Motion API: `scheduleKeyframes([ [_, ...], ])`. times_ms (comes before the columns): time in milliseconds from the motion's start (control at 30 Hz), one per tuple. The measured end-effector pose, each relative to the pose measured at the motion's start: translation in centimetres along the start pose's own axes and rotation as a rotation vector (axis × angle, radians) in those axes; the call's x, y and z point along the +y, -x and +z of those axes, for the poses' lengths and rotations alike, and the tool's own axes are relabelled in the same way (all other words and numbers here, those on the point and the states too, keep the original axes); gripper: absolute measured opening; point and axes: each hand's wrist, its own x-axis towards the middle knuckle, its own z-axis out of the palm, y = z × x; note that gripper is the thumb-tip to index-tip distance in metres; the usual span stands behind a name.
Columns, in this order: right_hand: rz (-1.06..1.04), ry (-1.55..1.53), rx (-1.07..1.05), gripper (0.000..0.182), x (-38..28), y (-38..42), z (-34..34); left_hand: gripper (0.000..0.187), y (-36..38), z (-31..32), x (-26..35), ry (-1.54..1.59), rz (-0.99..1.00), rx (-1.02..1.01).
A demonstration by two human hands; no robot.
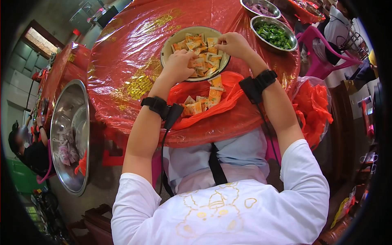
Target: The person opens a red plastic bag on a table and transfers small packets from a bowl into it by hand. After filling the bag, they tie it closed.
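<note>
A cream enamel bowl (pixel 166 52) with a dark rim holds many small orange-and-white packets (pixel 199 62). My left hand (pixel 178 67) reaches over its near left rim, fingers apart and bent above the packets, nothing visible in them. At the right rim my right hand (pixel 236 45) is closed in a pinch, its fingertips at the edge of a small packet (pixel 212 41). Just in front of the bowl lies an opened red plastic bag (pixel 228 102) with more packets (pixel 215 96) inside. Both wrists wear black bands with cables.
Red plastic film with gold patterns covers the round table (pixel 122 53). Bowls of chopped greens (pixel 272 36) and purplish pieces (pixel 261 9) stand at the back right. A large metal basin (pixel 83 179) is at left. Pink chair (pixel 316 53) and red bags (pixel 312 110) are right. A person (pixel 34 153) sits far left.
</note>
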Motion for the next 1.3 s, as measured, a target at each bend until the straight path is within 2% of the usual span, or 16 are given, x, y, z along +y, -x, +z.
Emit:
scheduleKeyframes([
  [200,-0.036,-0.001,0.012,0.022,-0.1,0.1,-0.2,0.039,0.7,-2.5,0.6,-0.045,-0.046,0.131],
  [267,-0.014,0.001,0.004,0.020,-0.2,0.1,-0.2,0.036,1.3,-4.0,1.3,0.134,-0.038,0.281],
  [400,-0.012,0.016,0.015,0.020,-0.2,0.2,-0.2,0.039,2.2,-6.7,3.1,0.334,0.035,0.286],
  [467,-0.017,0.035,0.010,0.020,-0.2,0.1,-0.2,0.037,2.9,-7.4,3.9,0.373,0.271,-0.039],
  [500,-0.009,0.029,0.000,0.021,-0.2,0.1,-0.2,0.037,3.0,-7.1,4.2,0.375,0.273,-0.038],
  [567,0.000,0.023,-0.012,0.021,-0.2,0.2,-0.2,0.034,3.1,-6.0,4.9,0.312,0.280,-0.415],
  [633,-0.086,0.011,0.079,0.023,0.0,0.3,0.1,0.035,3.1,-5.0,6.0,0.240,0.222,-0.451],
  [700,-0.070,0.012,0.057,0.023,0.0,0.2,0.1,0.037,3.0,-4.6,6.9,-0.018,0.195,-0.461],
  [733,-0.051,0.014,0.038,0.024,0.0,0.1,0.1,0.039,3.1,-4.3,6.6,-0.029,0.239,-0.397],
  [867,-0.055,0.031,0.027,0.024,0.0,0.2,0.1,0.037,3.2,-4.3,6.3,-0.032,0.235,-0.432],
  [967,-0.073,0.009,0.041,0.023,0.0,0.1,0.1,0.031,2.7,-3.8,5.1,0.125,0.166,-0.426],
  [1033,-0.032,0.004,0.031,0.022,-0.1,0.2,0.1,0.024,2.4,-4.1,4.7,0.202,0.139,0.019],
  [1067,-0.031,0.002,0.029,0.022,-0.1,0.2,0.1,0.021,2.2,-4.2,4.6,0.189,-0.019,0.096],
  [1100,-0.026,0.003,0.016,0.022,0.0,0.1,0.1,0.021,1.9,-3.9,4.1,0.190,-0.021,0.095],
  [1167,-0.024,0.006,0.004,0.022,0.0,0.1,-0.1,0.022,1.3,-2.6,1.6,-0.063,-0.113,0.371],
  [1300,0.000,-0.001,-0.024,0.022,-0.2,0.0,-0.2,0.032,0.8,-0.2,-1.8,-0.216,-0.066,0.344],
])
